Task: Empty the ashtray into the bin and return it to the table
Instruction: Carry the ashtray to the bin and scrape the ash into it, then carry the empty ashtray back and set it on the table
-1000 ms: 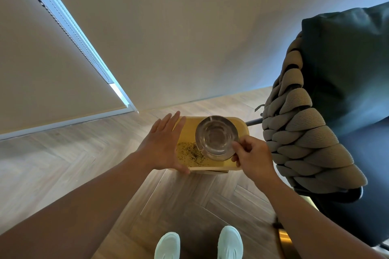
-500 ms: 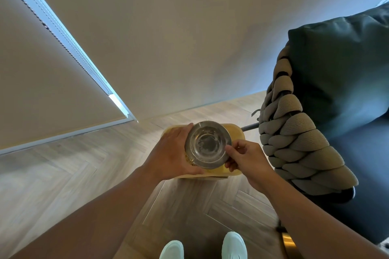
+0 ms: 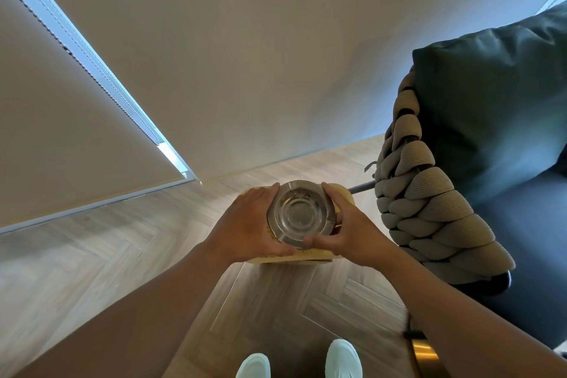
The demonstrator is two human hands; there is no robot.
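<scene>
A round, shiny metal ashtray is held between both hands above a yellow bin that stands on the wood floor. My left hand grips its left rim, fingers curled around the edge. On the other side, my right hand clasps the right and near rim, thumb along the front. The ashtray's inside faces up toward me and looks bare. Hands and ashtray hide most of the bin's opening; only its yellow edges show.
A dark cushioned chair with a thick braided rope side stands close on the right. A beige wall and a window blind rise ahead and left. My two pale shoes show at the bottom, a brass post beside them.
My left hand left the bin's edge and took hold of the ashtray's left rim. The ashtray shifted to the middle over the bin, and the ash seen inside the bin is now covered.
</scene>
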